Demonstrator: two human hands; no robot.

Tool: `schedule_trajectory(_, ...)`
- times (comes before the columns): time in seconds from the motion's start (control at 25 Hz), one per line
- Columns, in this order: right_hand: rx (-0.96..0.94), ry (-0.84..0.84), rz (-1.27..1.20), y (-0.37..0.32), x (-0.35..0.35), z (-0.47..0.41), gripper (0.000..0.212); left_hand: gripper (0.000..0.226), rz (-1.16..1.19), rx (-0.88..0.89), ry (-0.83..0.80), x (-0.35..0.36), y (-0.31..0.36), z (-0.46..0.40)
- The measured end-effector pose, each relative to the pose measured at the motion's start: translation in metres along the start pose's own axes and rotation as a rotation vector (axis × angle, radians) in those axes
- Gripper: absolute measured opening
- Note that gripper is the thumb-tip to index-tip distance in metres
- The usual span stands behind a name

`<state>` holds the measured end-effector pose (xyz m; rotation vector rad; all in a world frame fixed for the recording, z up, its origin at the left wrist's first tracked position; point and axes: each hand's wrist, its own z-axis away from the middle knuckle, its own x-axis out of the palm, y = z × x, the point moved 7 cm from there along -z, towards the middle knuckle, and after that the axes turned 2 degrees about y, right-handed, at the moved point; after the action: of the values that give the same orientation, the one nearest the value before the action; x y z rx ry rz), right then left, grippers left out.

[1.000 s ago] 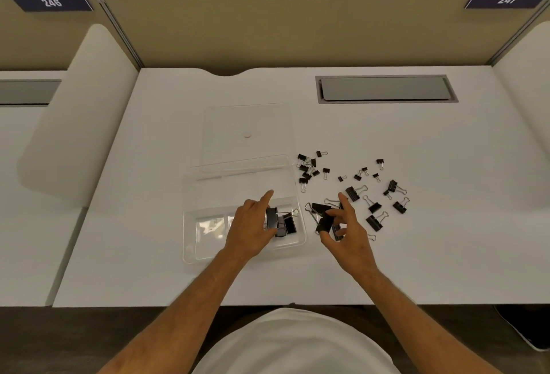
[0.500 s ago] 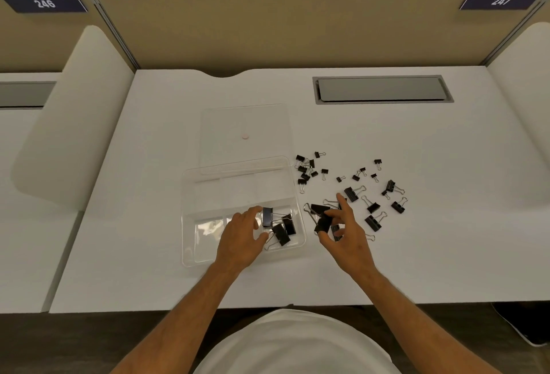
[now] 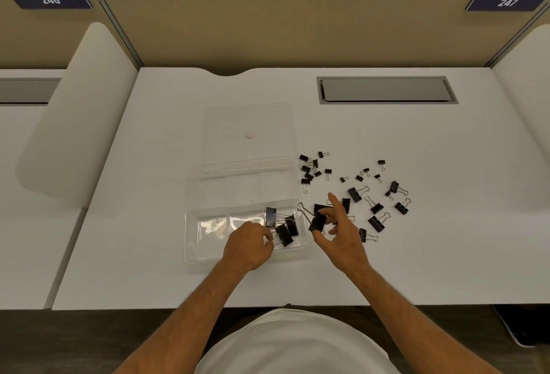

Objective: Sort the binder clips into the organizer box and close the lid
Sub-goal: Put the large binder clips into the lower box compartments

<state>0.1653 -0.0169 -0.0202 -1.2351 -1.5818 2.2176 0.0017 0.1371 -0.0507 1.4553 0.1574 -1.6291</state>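
Your left hand pinches a clip's wire handle inside the box; your right hand grips a large clip above the counter.

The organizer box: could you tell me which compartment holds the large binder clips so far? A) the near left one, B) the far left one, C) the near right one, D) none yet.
C: the large binder clips lie in the near right compartment of the organizer box, by the left hand.
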Motion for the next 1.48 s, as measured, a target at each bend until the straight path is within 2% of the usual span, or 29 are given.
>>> schedule_trajectory(0.12,0.004,0.014,0.007,0.001,-0.002,0.002,0.087,0.02,-0.027,-0.006,-0.027,0.002,0.004,-0.002)
schedule_trajectory(0.24,0.001,0.03,0.01,0.002,-0.004,0.003,0.088,0.02,-0.013,-0.01,0.036,-0.003,0.003,-0.005)
schedule_trajectory(0.6,-0.017,0.013,0.015,-0.004,0.003,-0.001,0.087,0.021,-0.039,0.163,0.067,-0.004,0.012,-0.022)
schedule_trajectory(0.88,-0.026,-0.045,0.04,-0.005,0.015,-0.005,0.089,0.029,0.139,0.1,0.254,-0.025,-0.005,-0.01)
schedule_trajectory(1.2,-0.061,-0.213,0.188,-0.013,0.048,-0.012,0.093,0.059,0.201,0.04,0.222,-0.017,-0.025,0.007)
schedule_trajectory(1.36,-0.067,-0.256,0.205,-0.011,0.054,-0.013,0.092,0.057,0.218,0.054,0.244,-0.019,-0.023,0.01)
schedule_trajectory(1.48,-0.094,-0.206,0.199,-0.004,0.042,-0.006,0.085,0.05,0.269,0.065,0.294,-0.023,-0.011,0.01)
